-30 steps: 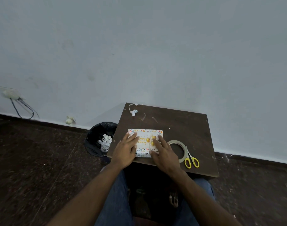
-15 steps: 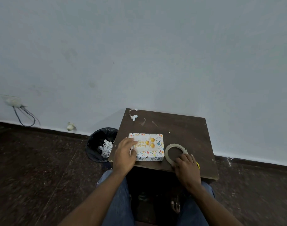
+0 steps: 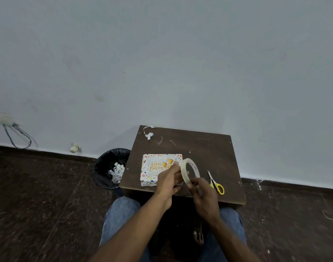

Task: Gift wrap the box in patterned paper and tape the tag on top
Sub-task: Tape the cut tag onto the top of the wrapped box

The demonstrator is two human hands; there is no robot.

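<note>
The box (image 3: 152, 178), wrapped in white patterned paper, lies on the small dark table (image 3: 209, 152). A Happy Birthday tag (image 3: 158, 166) with gold balloons lies on its top. Above the box's right end both hands hold a pale roll of tape (image 3: 190, 170) on edge. My right hand (image 3: 204, 195) grips the roll's lower rim. My left hand (image 3: 168, 181) has its fingers curled at the roll's left side, pinching there. The box's right part is hidden by my left hand.
Yellow-handled scissors (image 3: 215, 183) lie right of the roll on the table. Paper and tape scraps (image 3: 149, 134) sit at the table's far left corner. A black bin (image 3: 109, 168) with paper scraps stands left of the table. A wall rises behind it.
My right hand picked the tape roll up off the table and raised it. My left hand left the box top and came to the roll.
</note>
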